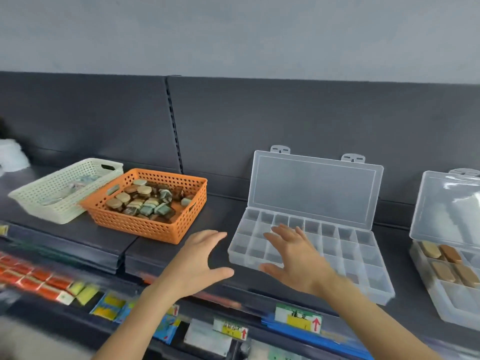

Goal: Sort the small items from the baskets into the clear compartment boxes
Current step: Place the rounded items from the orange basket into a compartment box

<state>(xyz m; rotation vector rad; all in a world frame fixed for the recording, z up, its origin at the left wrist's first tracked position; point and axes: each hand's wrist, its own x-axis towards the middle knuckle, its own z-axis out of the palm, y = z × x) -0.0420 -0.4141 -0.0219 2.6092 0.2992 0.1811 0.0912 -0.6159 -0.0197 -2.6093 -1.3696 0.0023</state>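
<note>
Centrally in the lower frame, both hands are spread wide and hold nothing; the left hand (200, 261) hangs over the dark grey shelf (223, 214), between the orange perforated plastic basket (145, 228) and the clear plastic compartment box (363, 255); the right hand (293, 258) lies over that box's near-left cells, though whether it touches them I cannot tell; the box's lid (314, 188) stands open against the back panel. The small wrapped items (145, 201), tan, brown and green, fill the orange basket at left of centre; a cream perforated basket (52, 209) sits just beside it, further left; a second clear box (446, 305) at the right edge holds brown blocks (452, 266).
</note>
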